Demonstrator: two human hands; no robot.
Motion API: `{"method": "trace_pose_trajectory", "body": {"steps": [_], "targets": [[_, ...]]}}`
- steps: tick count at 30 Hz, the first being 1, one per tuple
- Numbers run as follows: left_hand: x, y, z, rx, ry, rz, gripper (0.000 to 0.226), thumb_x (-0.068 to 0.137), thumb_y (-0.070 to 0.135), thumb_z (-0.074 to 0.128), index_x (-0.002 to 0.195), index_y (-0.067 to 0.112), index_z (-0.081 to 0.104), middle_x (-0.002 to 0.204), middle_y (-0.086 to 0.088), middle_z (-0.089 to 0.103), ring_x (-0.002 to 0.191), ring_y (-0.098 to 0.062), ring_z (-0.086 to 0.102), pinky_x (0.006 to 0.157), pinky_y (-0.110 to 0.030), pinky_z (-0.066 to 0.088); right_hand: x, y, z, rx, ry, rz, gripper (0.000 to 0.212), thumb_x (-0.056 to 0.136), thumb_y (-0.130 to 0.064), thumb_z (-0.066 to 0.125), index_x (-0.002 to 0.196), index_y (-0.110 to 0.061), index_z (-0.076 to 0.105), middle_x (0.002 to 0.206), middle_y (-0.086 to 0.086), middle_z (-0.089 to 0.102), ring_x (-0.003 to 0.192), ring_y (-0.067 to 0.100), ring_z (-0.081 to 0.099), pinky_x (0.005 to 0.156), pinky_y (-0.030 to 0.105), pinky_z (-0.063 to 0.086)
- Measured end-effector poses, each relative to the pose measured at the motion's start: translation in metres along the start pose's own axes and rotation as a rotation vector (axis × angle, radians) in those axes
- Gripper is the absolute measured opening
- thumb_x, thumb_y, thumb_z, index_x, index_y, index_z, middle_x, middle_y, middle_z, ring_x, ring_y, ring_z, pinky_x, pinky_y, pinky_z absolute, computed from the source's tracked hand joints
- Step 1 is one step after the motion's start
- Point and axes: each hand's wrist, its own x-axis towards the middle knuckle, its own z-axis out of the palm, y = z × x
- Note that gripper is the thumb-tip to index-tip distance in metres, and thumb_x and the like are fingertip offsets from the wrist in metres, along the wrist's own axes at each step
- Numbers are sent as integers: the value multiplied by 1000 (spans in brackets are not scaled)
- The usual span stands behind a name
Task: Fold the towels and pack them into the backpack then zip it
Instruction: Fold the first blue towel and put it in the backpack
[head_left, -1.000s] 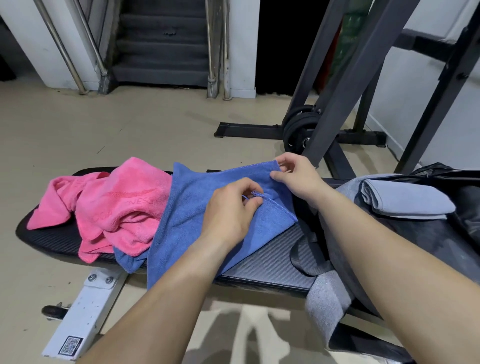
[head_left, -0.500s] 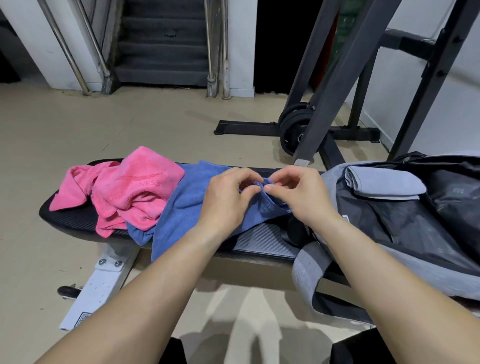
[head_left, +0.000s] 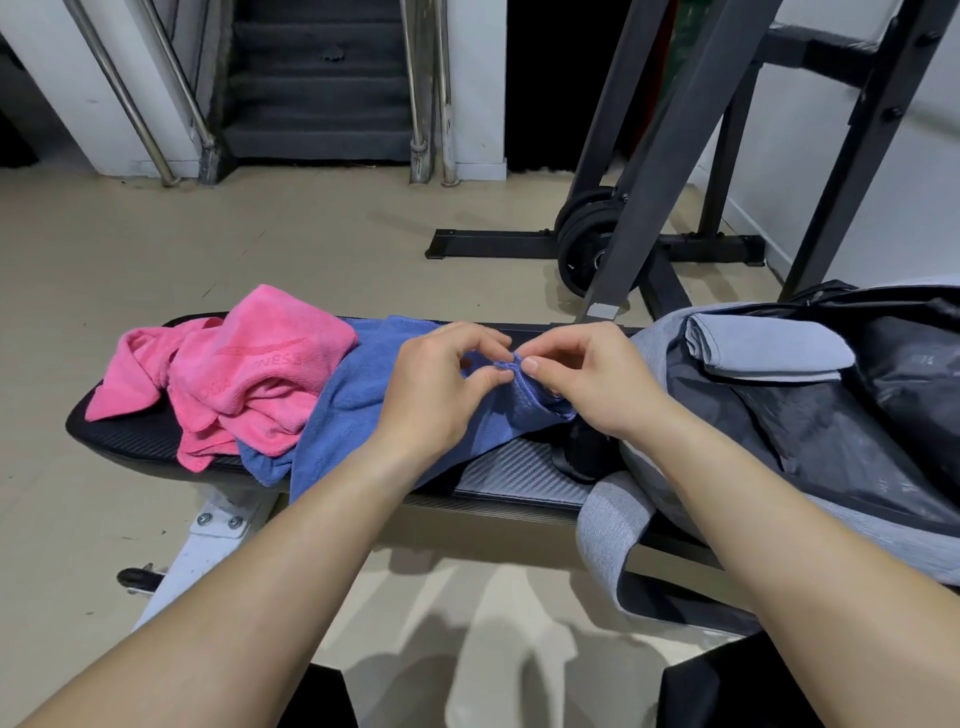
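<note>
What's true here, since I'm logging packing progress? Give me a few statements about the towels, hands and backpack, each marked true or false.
1. Both the left hand and the right hand pinch an edge of the blue towel. True.
2. The pink towel is neatly folded. False: it lies crumpled on the bench.
3. A folded grey towel rests on the backpack. True.
4. The blue towel lies over the pink towel. False: the pink towel overlaps it.

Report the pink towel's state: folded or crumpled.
Crumpled, not folded. The pink towel lies in a wrinkled heap on the bench, its edge overlapping the blue towel.
</note>
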Motion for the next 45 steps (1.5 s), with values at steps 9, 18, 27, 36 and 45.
{"method": "trace_pose_trajectory", "body": {"steps": [9, 18, 27, 36, 45], "targets": [[3, 6, -1, -4, -37, -83, 22, 79, 16, 82, 74, 31, 66, 79, 14, 73, 80, -3, 68, 77, -23, 53, 2, 6, -2, 87, -2, 17, 11, 88, -9, 75, 87, -20, 78, 79, -5, 76, 73, 6, 68, 74, 29, 53], [2, 5, -13, -29, 13, -83, 24, 81, 7, 79, 76, 26, 65, 76, 9, 71, 74, -4, 67, 72, -18, 52, 0, 38, -27, -160, -163, 164, 8, 87, -6, 75, 88, -14, 76, 86, 6, 76, 72, 16, 66, 76, 43, 57], [1, 1, -23, -23, 61, -83, 27, 81, 8, 79, 76, 30, 64, 79, 12, 71, 76, -5, 67, 71, -14, 48, 0, 40, -22, -122, -192, 274, 17, 84, -4, 77, 78, -13, 65, 68, 5, 70, 63, 19, 65, 62, 30, 55], [5, -25, -42, 57, 162, -168, 28, 87, 11, 73, 113, 23, 68, 87, 14, 64, 62, 4, 57, 66, -3, 40, 2, 15, -27, 175, -184, 138, 24, 90, 14, 60, 82, -7, 68, 73, 1, 67, 65, 6, 62, 62, 21, 53], [6, -32, -51, 113, 217, -204, 19, 88, 17, 72, 105, 26, 74, 84, 18, 65, 79, -8, 61, 75, -23, 44, 0, 8, -21, 31, -149, 128, 15, 75, -4, 83, 80, -17, 75, 67, -6, 67, 70, 12, 60, 73, 28, 50]]}}
